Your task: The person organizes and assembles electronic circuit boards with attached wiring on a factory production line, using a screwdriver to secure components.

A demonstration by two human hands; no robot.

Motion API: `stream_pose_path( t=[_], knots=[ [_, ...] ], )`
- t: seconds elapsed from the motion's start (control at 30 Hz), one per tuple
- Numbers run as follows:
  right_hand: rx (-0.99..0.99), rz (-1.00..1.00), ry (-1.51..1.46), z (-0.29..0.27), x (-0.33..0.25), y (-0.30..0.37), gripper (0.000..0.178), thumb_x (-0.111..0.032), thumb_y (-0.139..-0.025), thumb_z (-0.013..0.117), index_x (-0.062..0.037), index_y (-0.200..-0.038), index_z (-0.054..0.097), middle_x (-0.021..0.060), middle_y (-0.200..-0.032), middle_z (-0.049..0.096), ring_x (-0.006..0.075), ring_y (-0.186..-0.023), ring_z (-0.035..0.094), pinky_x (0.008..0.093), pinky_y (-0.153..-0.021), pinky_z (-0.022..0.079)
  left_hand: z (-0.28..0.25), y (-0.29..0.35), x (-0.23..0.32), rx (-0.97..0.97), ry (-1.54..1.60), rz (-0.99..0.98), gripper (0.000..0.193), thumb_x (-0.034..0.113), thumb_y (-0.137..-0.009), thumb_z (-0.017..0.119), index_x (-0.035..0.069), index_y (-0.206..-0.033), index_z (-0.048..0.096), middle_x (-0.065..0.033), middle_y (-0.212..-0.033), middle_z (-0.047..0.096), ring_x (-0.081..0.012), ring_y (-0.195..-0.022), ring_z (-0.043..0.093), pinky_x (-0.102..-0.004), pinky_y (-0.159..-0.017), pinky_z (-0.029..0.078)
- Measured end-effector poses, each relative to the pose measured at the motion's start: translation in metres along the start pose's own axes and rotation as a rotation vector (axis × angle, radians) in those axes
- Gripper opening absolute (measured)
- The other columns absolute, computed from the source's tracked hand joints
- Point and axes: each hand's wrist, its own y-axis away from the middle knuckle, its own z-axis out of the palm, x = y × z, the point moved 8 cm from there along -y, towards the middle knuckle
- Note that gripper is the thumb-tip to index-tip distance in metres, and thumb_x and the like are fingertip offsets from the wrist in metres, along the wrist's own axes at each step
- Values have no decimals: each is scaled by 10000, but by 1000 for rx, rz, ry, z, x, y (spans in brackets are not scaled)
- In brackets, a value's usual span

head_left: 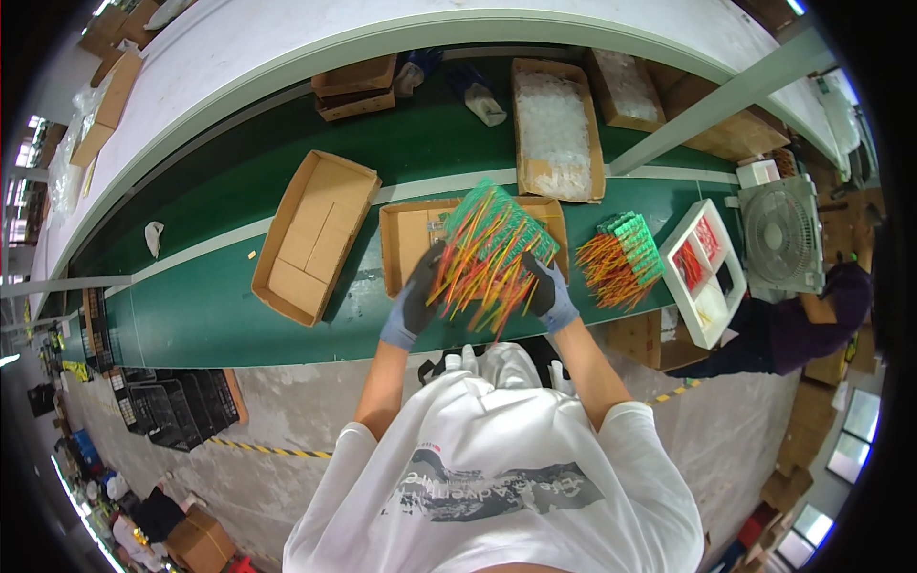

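Between my gloved hands is a bundle of green circuit boards with red, orange and yellow wires (487, 244). My left hand (418, 298) closes on its left side, the fingers partly behind the wires. On the opposite edge, by the boards, my right hand (550, 294) grips the bundle. The wires hang down toward me and look slightly blurred. Below the bundle stands a shallow cardboard box (405, 250), its inside largely covered from view. A second batch of wired green boards (626, 256) lies on the green bench to the right.
An open cardboard tray (310, 234) stands at left on the green bench (191, 310). A box of clear plastic pieces (557, 129) is behind. At right are a white divided tray with red parts (676, 277), a fan (778, 234) and another person (812, 329). Black crates (181, 409) are lower left.
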Motion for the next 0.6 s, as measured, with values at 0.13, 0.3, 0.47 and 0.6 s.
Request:
stream_pose_path(
  t=[0.13,0.3,0.47,0.6],
  knots=[
    [-65,13,-247,25,30,1,450,-65,-922,626,-45,-1348,481,92,-1241,602,212,-1121,599,364,-955,499,13,17,-86,183,818,-354,547,125,-926,654,65,-1411,407,-85,-1290,565,-174,-1141,587,-306,-913,526],
    [-255,81,164,9,0,0,541,-113,-908,657,6,-1387,436,107,-1274,583,208,-1160,571,342,-1008,449,2,14,-77,302,685,-345,405,123,-894,705,55,-1256,538,-48,-1078,635,-158,-936,647,-311,-767,585],
    [-242,185,199,23,-16,-8,554,-81,-902,625,3,-1408,417,98,-1320,551,168,-1204,520,326,-1020,428,-4,23,-73,182,593,-459,377,57,-881,686,57,-1229,543,-47,-1024,638,-153,-894,650,-310,-758,592],
    [-145,-63,722,19,3,-28,631,-35,-866,649,-13,-1436,379,80,-1364,510,148,-1192,507,302,-1019,426,14,16,-70,137,616,-515,372,69,-875,709,30,-1216,566,-49,-1080,655,-109,-882,638,-263,-715,568]
  ],
)
